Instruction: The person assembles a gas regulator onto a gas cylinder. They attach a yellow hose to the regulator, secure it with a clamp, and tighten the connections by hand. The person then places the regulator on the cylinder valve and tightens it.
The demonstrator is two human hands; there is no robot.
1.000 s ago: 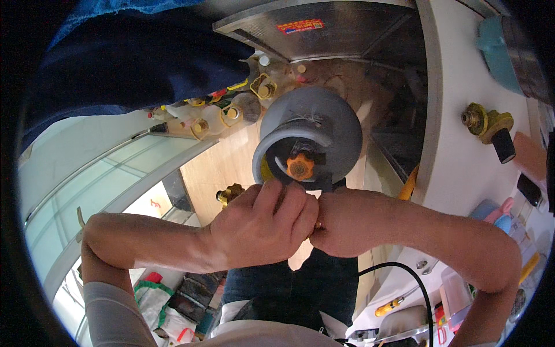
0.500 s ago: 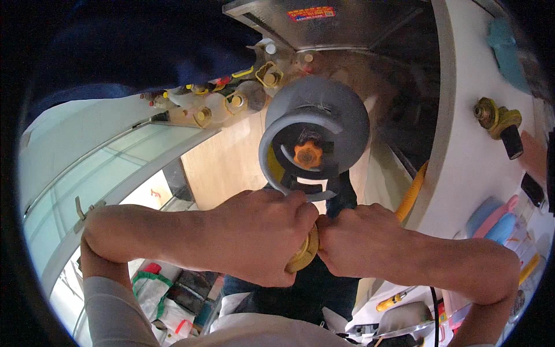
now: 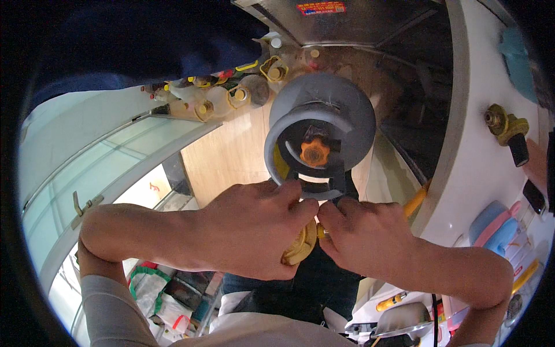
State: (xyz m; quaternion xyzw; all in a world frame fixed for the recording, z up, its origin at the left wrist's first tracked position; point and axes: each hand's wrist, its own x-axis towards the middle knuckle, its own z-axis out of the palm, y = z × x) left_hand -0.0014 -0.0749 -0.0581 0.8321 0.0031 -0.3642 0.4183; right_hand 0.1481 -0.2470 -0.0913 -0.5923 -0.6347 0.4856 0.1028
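Note:
My left hand [image 3: 254, 231] is closed around a brass-yellow gas regulator [image 3: 302, 246], whose round face shows past the fingers. Close against it, my right hand [image 3: 370, 234] pinches the end of a yellow hose [image 3: 417, 201]; a short bit of yellow shows between the two hands. The hose leads away to the right behind the right hand. Just beyond both hands stands a grey gas cylinder [image 3: 352, 110] with a ring collar and an orange valve knob [image 3: 315, 151]. My fingers hide most of the joint between regulator and hose.
On the white counter [image 3: 471, 127] at right lie a second brass regulator [image 3: 509, 128], a dark phone [image 3: 533, 196] and blue and pink items [image 3: 497, 225]. A yellow-handled screwdriver [image 3: 392, 301] lies lower right. Plastic bottles [image 3: 252, 91] stand behind; a glass-paned door [image 3: 115, 159] is at left.
The right hand has turned slightly and its fingers have shifted, showing more of the yellow piece between the hands. The whole view has moved a little. The left hand keeps its hold.

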